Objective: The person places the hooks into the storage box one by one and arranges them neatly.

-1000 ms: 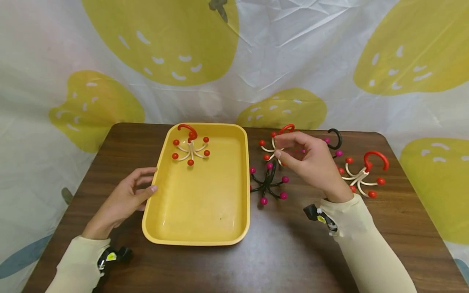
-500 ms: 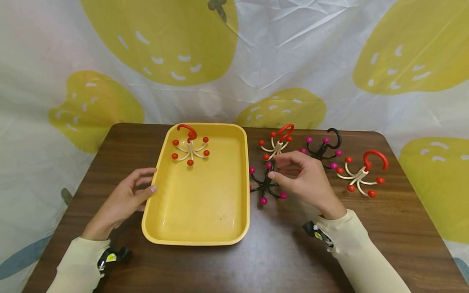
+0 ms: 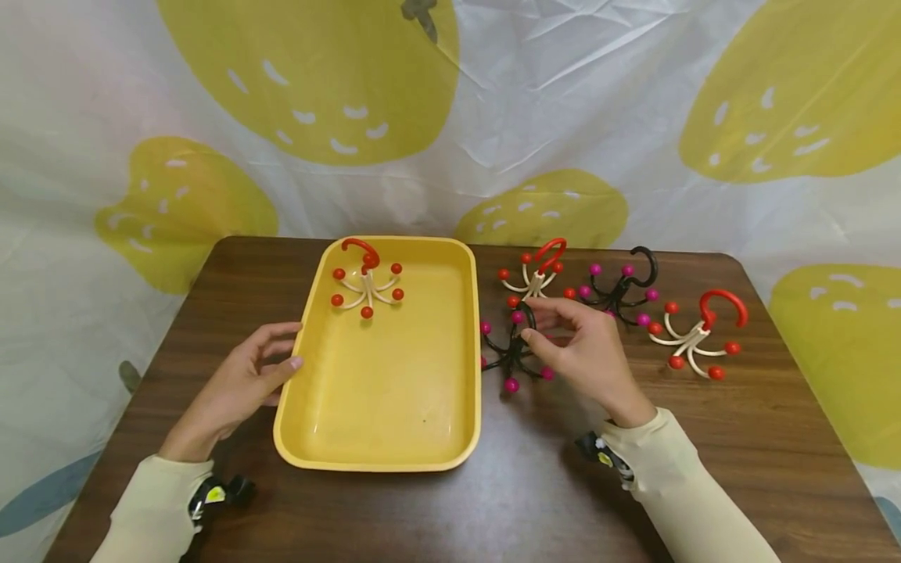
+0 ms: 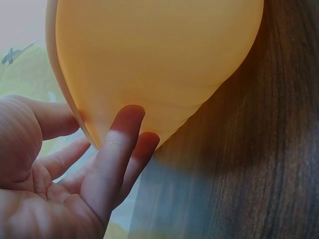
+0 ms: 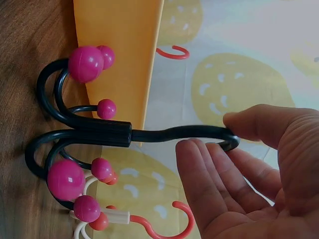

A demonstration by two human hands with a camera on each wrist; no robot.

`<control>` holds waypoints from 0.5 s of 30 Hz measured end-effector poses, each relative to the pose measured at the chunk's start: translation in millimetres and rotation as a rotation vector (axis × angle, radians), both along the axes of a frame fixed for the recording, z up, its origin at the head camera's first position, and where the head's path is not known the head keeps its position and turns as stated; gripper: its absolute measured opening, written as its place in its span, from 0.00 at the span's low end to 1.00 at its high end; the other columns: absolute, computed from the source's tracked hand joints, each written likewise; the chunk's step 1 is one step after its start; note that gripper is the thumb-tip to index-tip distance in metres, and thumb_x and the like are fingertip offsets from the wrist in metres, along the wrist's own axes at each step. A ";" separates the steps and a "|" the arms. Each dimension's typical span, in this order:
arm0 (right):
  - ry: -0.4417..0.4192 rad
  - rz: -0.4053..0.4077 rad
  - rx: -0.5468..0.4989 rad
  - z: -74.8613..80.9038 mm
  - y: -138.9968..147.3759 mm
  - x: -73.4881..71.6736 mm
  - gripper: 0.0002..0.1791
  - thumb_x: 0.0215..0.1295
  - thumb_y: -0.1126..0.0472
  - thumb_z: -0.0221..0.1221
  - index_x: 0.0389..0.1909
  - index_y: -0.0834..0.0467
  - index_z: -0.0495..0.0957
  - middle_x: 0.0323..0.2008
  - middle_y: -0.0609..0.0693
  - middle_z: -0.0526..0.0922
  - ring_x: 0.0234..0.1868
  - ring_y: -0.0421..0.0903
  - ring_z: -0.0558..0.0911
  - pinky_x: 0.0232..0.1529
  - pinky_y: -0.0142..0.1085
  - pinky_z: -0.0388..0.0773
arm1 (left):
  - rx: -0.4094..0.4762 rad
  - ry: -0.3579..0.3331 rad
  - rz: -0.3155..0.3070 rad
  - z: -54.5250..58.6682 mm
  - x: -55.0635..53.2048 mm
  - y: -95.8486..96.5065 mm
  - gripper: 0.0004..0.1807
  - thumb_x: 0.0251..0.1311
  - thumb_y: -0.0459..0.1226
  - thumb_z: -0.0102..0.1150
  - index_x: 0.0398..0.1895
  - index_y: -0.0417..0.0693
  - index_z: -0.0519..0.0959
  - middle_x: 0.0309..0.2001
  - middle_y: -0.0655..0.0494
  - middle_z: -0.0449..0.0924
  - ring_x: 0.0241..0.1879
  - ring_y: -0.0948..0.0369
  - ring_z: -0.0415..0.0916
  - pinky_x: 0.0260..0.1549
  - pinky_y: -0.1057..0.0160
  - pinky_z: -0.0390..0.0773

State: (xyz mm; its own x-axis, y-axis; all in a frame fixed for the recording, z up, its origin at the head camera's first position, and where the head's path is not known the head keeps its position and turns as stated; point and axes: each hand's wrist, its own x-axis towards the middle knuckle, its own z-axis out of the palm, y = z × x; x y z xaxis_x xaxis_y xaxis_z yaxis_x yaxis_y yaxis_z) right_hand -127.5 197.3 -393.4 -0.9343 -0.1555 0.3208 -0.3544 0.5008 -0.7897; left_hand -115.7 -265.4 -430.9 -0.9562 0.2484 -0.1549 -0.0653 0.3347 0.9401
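My right hand (image 3: pixel 587 348) pinches the curved top of a black hook hanger (image 5: pixel 99 132) with magenta ball tips between thumb and fingers. That hanger stands upright beside the tray, its prongs on the table. My left hand (image 3: pixel 235 387) touches the left side of a yellow tray (image 3: pixel 380 391), thumb at the rim. In the left wrist view its fingers (image 4: pixel 112 154) lie against the tray's outer wall. Inside the tray, toward the back left, sits a white hook hanger (image 3: pixel 366 288) with red ball tips and a red hook.
Behind my right hand stands another white-and-red hanger (image 3: pixel 536 281), with a second black-and-magenta hanger (image 3: pixel 618 293) to its right. A third white-and-red hanger (image 3: pixel 693 340) is farther right on the brown wooden table (image 3: pixel 767 461). A lemon-print cloth (image 3: pixel 394 188) hangs behind the table.
My right hand has come down and toward the tray from above the white-and-red hanger, and now grips the black hanger's hook. That hanger has shifted slightly. The left hand and tray stay put.
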 end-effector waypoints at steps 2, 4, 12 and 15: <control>0.016 0.000 0.001 0.5 0.0 -0.6 0.22 0.62 0.69 0.73 0.58 0.59 0.86 0.42 0.57 0.91 0.41 0.39 0.88 0.42 0.26 0.88 | 0.003 0.001 0.000 0.1 -0.3 -0.1 0.32 0.78 0.37 0.58 0.81 0.46 0.60 0.72 0.29 0.70 0.49 0.57 0.88 0.37 0.51 0.92; 0.026 -0.001 0.006 1.1 -0.2 -1.1 0.22 0.62 0.70 0.72 0.58 0.60 0.86 0.42 0.58 0.91 0.41 0.37 0.88 0.41 0.26 0.87 | 0.008 -0.001 0.001 0.3 -0.3 -0.2 0.32 0.78 0.37 0.58 0.81 0.46 0.60 0.72 0.29 0.70 0.49 0.57 0.88 0.37 0.51 0.92; 0.030 -0.029 0.032 2.4 -0.6 -1.8 0.20 0.63 0.70 0.71 0.57 0.61 0.87 0.39 0.56 0.92 0.39 0.36 0.87 0.39 0.26 0.87 | 0.006 -0.005 0.004 0.2 -0.1 -0.9 0.33 0.78 0.37 0.58 0.81 0.46 0.59 0.71 0.30 0.70 0.49 0.55 0.88 0.37 0.52 0.92; 0.038 -0.046 0.041 1.2 -0.3 -2.5 0.19 0.63 0.70 0.71 0.56 0.61 0.88 0.38 0.55 0.92 0.38 0.35 0.87 0.39 0.26 0.87 | 0.009 -0.006 0.003 -0.3 -0.5 -0.9 0.33 0.78 0.37 0.58 0.81 0.47 0.59 0.71 0.30 0.71 0.49 0.55 0.88 0.37 0.52 0.92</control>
